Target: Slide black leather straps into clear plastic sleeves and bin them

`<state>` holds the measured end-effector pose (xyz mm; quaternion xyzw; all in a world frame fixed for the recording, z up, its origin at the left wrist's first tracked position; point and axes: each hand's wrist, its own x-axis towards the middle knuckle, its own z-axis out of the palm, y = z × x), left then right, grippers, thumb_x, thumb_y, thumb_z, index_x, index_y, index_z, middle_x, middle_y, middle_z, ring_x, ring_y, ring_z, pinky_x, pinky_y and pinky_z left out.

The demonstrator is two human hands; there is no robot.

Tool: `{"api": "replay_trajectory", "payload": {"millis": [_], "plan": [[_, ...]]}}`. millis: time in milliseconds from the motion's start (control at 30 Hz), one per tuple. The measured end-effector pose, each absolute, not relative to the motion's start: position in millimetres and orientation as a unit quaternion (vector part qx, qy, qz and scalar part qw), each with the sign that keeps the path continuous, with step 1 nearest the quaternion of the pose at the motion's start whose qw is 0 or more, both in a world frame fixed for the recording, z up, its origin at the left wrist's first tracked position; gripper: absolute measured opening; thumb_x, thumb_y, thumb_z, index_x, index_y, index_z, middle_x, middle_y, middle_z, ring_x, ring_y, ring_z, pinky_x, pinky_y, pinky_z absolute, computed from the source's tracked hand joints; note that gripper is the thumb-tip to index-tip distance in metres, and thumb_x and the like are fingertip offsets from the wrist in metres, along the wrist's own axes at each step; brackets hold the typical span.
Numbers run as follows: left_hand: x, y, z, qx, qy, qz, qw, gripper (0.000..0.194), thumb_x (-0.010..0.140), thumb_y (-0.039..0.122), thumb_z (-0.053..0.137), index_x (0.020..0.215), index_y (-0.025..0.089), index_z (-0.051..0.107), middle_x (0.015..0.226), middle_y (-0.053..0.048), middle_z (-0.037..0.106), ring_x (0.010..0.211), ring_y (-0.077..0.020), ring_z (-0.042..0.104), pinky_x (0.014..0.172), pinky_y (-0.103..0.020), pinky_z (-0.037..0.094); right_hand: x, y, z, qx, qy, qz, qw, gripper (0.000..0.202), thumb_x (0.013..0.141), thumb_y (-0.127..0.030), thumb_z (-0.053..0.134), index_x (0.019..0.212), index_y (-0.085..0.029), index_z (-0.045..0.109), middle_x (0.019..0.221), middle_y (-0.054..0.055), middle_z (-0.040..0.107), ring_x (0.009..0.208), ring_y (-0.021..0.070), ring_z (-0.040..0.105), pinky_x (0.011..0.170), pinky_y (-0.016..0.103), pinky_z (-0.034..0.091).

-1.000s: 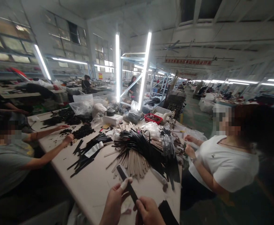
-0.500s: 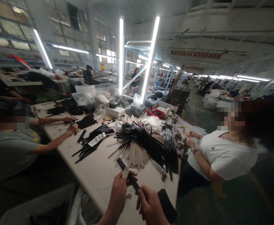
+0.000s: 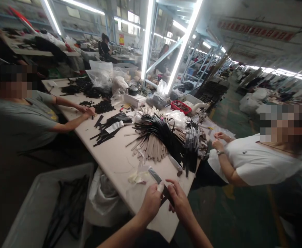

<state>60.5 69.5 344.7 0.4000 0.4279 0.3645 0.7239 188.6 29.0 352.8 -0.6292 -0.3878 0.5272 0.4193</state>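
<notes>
A dark flat strip is held between my two hands over the near corner of the white table. My left hand grips it with the thumb on top; a pale covering shows on that thumb. My right hand is on the strip's lower end, its index finger stretched along it. Past the hands lies a fanned pile of black strips over beige strips. Crumpled pale scraps lie just left of the held strip.
A person in grey works at the left beside small black pieces. Another in white stands at the right. A red basket is at the back. A white bin with dark strips stands lower left.
The view has tilted down and turned. My right hand has moved up along the strip, closer to my left hand, and its index finger has stretched out. Pale scraps now show on the table.
</notes>
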Motion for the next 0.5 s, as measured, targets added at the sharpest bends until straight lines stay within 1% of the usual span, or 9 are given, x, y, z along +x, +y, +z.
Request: {"api": "replay_trajectory", "payload": {"millis": [67, 133, 167, 233, 300, 367, 433, 500], "plan": [[66.7, 60.5, 337.0, 0.437, 0.406, 0.313, 0.739, 0.05, 0.091, 0.052, 0.046, 0.061, 0.016, 0.063, 0.055, -0.008, 0.063, 0.051, -0.0184, 0.057, 0.051, -0.03, 0.042, 189.8, 33.5, 347.5, -0.632, -0.393, 0.548, 0.382, 0.056, 0.088, -0.068, 0.054, 0.108, -0.015, 0.061, 0.058, -0.004, 0.055, 0.034, 0.0074, 0.043, 0.034, 0.018, 0.034], [67.2, 56.2, 331.6, 0.482, 0.396, 0.278, 0.731, 0.043, 0.09, 0.042, 0.046, 0.062, 0.016, 0.064, 0.057, -0.008, 0.065, 0.055, -0.0199, 0.06, 0.055, -0.03, 0.044, 189.1, 36.2, 341.5, -0.636, -0.391, 0.56, 0.359, 0.056, 0.086, -0.069, 0.056, 0.095, -0.014, 0.063, 0.047, -0.006, 0.047, 0.033, 0.0086, 0.042, 0.032, 0.018, 0.03], [65.0, 56.2, 329.6, 0.503, 0.395, 0.268, 0.72, 0.038, 0.088, 0.038, 0.048, 0.062, 0.016, 0.065, 0.059, -0.008, 0.066, 0.058, -0.0202, 0.061, 0.057, -0.03, 0.044, 188.3, 36.6, 338.7, -0.638, -0.388, 0.562, 0.356, 0.056, 0.085, -0.069, 0.056, 0.091, -0.014, 0.063, 0.046, -0.006, 0.046, 0.033, 0.0092, 0.043, 0.032, 0.018, 0.029], [56.8, 60.0, 326.5, 0.525, 0.38, 0.252, 0.718, 0.03, 0.084, 0.033, 0.052, 0.064, 0.016, 0.067, 0.062, -0.007, 0.068, 0.061, -0.0202, 0.062, 0.06, -0.03, 0.043, 185.9, 35.8, 334.3, -0.636, -0.387, 0.559, 0.365, 0.055, 0.086, -0.069, 0.055, 0.091, -0.015, 0.063, 0.047, -0.005, 0.049, 0.035, 0.0105, 0.045, 0.033, 0.019, 0.03], [47.2, 67.9, 323.8, 0.507, 0.355, 0.244, 0.747, 0.029, 0.085, 0.034, 0.054, 0.067, 0.016, 0.07, 0.063, -0.007, 0.069, 0.061, -0.0201, 0.061, 0.061, -0.029, 0.042, 183.1, 34.5, 332.3, -0.634, -0.394, 0.546, 0.38, 0.052, 0.088, -0.067, 0.053, 0.092, -0.016, 0.061, 0.049, -0.004, 0.05, 0.038, 0.0108, 0.045, 0.036, 0.02, 0.032], [40.3, 78.3, 321.2, 0.463, 0.355, 0.258, 0.77, 0.034, 0.086, 0.041, 0.056, 0.067, 0.017, 0.07, 0.063, -0.008, 0.069, 0.062, -0.02, 0.061, 0.062, -0.029, 0.042, 180.6, 34.6, 332.9, -0.64, -0.398, 0.526, 0.395, 0.05, 0.089, -0.067, 0.052, 0.09, -0.017, 0.059, 0.05, -0.005, 0.047, 0.039, 0.0099, 0.042, 0.038, 0.02, 0.032], [38.2, 89.3, 321.0, 0.415, 0.382, 0.288, 0.774, 0.039, 0.087, 0.048, 0.058, 0.067, 0.017, 0.071, 0.067, -0.009, 0.07, 0.064, -0.0203, 0.062, 0.063, -0.029, 0.043, 178.1, 37.1, 336.5, -0.649, -0.399, 0.505, 0.405, 0.047, 0.09, -0.065, 0.05, 0.086, -0.018, 0.056, 0.051, -0.007, 0.042, 0.041, 0.0087, 0.037, 0.039, 0.02, 0.029], [40.7, 99.3, 325.7, 0.364, 0.383, 0.324, 0.785, 0.039, 0.085, 0.051, 0.062, 0.075, 0.016, 0.073, 0.077, -0.01, 0.072, 0.069, -0.021, 0.063, 0.066, -0.03, 0.045, 174.8, 41.5, 343.1, -0.647, -0.402, 0.504, 0.408, 0.045, 0.092, -0.062, 0.049, 0.085, -0.018, 0.055, 0.05, -0.008, 0.037, 0.041, 0.0081, 0.032, 0.039, 0.02, 0.025]]}}
